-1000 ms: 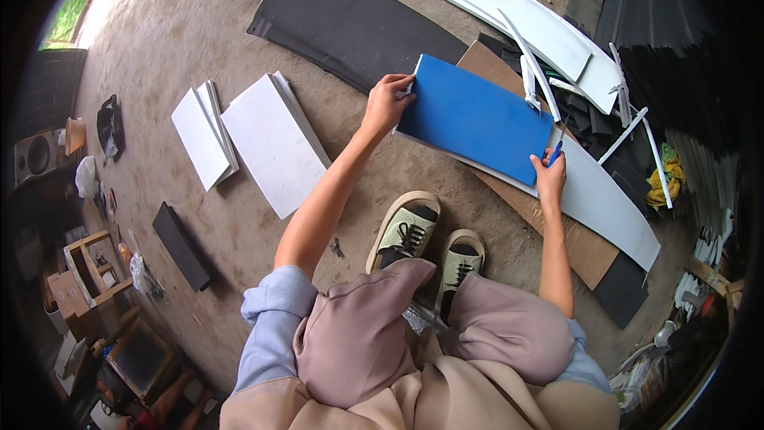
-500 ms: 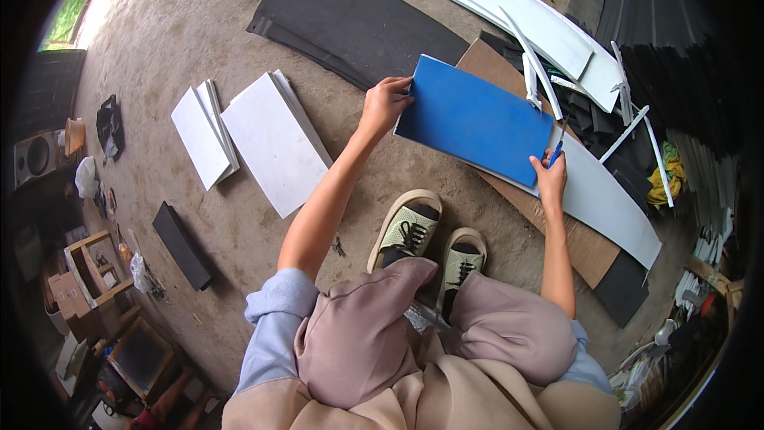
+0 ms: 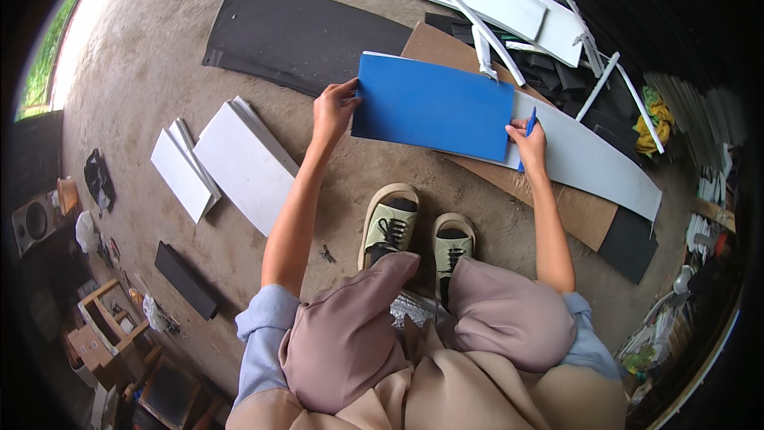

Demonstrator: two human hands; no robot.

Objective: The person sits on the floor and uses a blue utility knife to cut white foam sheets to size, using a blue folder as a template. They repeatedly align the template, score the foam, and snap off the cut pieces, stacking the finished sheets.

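A blue rectangular board [image 3: 434, 107] lies across a long white board [image 3: 593, 151], which shows past its right end. My left hand [image 3: 335, 115] grips the blue board's left edge, thumb and fingers closed around it. At its right edge is my right hand [image 3: 529, 146], closed around a slim blue pen-like tool [image 3: 532, 118] that points up. Some right fingers touch the blue board's edge. Whether the tool is a pen or a knife I cannot make out. Underneath, a brown board [image 3: 585, 211] sticks out toward me.
White strips [image 3: 485, 32] and black scraps [image 3: 569, 78] lie beyond the boards. A dark grey panel [image 3: 310, 36] is at the far left of them. White panels [image 3: 243, 163] and a black block [image 3: 185, 280] lie on the floor to the left. My shoes [image 3: 390, 227] stand close by.
The view has shifted and turned. The blue board lies more level in the picture, and the tool in my right hand has tipped more upright, away from the board's far corner.
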